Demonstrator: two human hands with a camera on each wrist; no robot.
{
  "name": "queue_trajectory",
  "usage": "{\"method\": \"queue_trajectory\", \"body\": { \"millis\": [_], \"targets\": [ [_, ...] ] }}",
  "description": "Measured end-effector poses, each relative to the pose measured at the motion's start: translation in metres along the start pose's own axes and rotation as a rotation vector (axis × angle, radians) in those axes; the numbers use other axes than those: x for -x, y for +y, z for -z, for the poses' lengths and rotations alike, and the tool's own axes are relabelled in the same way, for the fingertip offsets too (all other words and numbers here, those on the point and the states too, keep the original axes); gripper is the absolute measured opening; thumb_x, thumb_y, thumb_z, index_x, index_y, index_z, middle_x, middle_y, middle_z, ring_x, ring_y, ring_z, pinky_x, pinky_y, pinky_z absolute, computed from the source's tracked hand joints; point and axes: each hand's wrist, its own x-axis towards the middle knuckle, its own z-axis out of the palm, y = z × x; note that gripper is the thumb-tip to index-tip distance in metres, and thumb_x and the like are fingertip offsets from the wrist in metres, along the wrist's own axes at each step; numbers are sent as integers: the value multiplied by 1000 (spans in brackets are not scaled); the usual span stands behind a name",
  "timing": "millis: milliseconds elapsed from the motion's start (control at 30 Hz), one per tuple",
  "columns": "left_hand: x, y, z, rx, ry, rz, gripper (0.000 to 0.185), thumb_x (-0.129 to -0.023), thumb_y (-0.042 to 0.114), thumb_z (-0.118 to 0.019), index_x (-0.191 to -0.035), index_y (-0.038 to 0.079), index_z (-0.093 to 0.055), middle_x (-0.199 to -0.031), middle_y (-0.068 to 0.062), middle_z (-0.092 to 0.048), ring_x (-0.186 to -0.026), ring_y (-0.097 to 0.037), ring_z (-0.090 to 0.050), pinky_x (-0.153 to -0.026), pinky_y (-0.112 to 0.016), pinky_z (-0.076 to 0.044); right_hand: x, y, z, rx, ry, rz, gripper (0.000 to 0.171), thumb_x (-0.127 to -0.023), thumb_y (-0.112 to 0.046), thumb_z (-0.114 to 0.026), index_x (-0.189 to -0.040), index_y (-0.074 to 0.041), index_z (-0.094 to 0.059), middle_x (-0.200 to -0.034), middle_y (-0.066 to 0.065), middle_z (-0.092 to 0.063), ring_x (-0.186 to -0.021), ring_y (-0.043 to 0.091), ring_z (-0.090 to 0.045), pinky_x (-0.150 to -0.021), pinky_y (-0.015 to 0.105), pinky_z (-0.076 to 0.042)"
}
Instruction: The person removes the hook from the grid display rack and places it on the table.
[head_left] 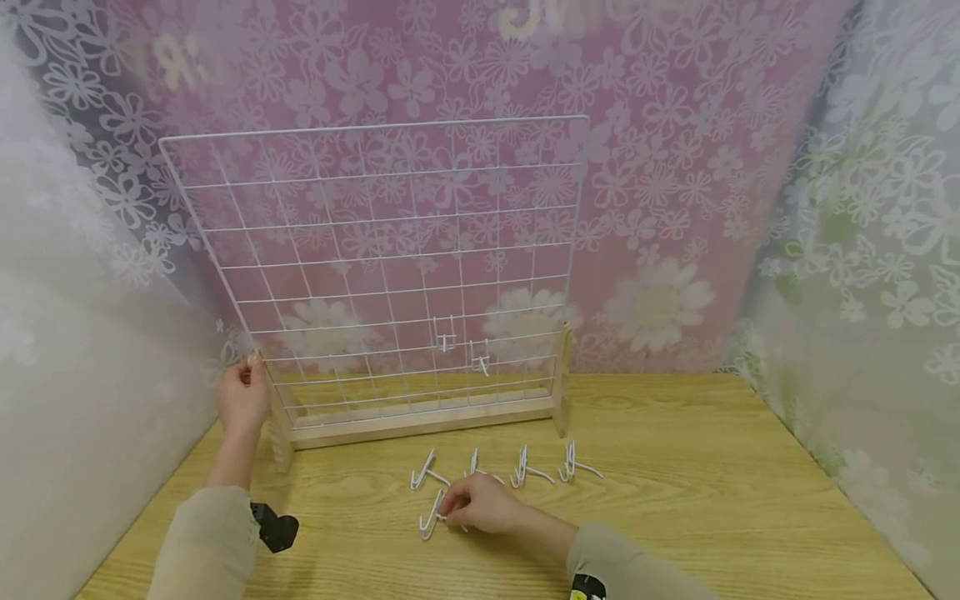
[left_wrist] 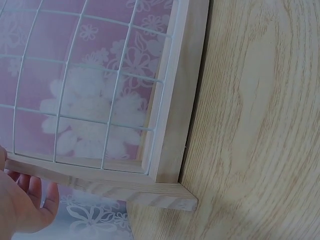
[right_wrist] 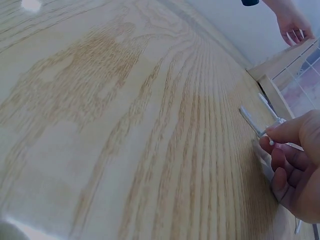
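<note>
From the head view, a white wire grid panel (head_left: pixel 382 267) stands upright in a pale wooden base frame (head_left: pixel 420 421) on the light wood-grain counter (head_left: pixel 712 500). The left hand (head_left: pixel 242 398) rests against the left wooden upright of that frame, fingers curled about its top edge. Two small white hooks (head_left: pixel 461 348) hang low on the grid, right of centre. In front of the frame lies a row of white wire hooks (head_left: pixel 525 468) on the counter. The right hand (head_left: pixel 480 502) is down on the counter just in front of that row, fingertips pinching one white wire hook (head_left: pixel 431 517), which lies flat on the wood.

From the left wrist, the wooden frame's corner (left_wrist: pixel 170 150) and foot fill the picture with the grid wires (left_wrist: pixel 115 95) set inside it; the left hand (left_wrist: pixel 22 200) lies against the frame's edge, fingers loosely bent round it.

From the right wrist, the right hand (right_wrist: pixel 295 170) has thumb and forefinger closed on the white hook (right_wrist: pixel 252 122), which touches the counter (right_wrist: pixel 125 125). The left hand (right_wrist: pixel 294 26) shows far off at the frame.
</note>
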Motion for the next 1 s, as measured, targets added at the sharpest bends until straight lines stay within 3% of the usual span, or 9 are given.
{"method": "queue_trajectory", "body": {
  "millis": [367,600,867,1000],
  "targets": [
    [0,-2,-1,-4,3,1,45,-99,24,-34,-120,-15,-43,-108,-27,-46,-99,-37,-44,-85,-43,-35,0,5,-1,-16,-8,2,7,-78,-1,-69,-78,-7,-68,-61,-9,-57,-51,1,-46,-48,16,-37],
    [0,0,0,-3,-2,-2,46,-99,25,-34,-120,-14,-43,-108,-27,-47,-99,-37,-44,-86,-45,-35,1,1,2,23,-29,5,6,-78,-3,-70,-79,-8,-68,-66,-7,-59,-57,2,-48,-53,17,-39],
    [0,-1,1,6,-9,-3,45,-99,24,-34,-120,-15,-44,-110,-27,-47,-100,-36,-44,-86,-43,-35,6,-4,18,-45,-69,-22,5,-81,-5,-67,-86,-4,-67,-75,-4,-60,-66,8,-51,-57,20,-42],
    [-1,-2,1,6,-7,-3,45,-99,24,-34,-120,-14,-44,-108,-26,-47,-99,-35,-44,-83,-40,-35,6,-5,32,-26,-74,-26,8,-86,-11,-64,-89,-4,-66,-79,-4,-61,-70,11,-52,-61,24,-43]
  ]
}}
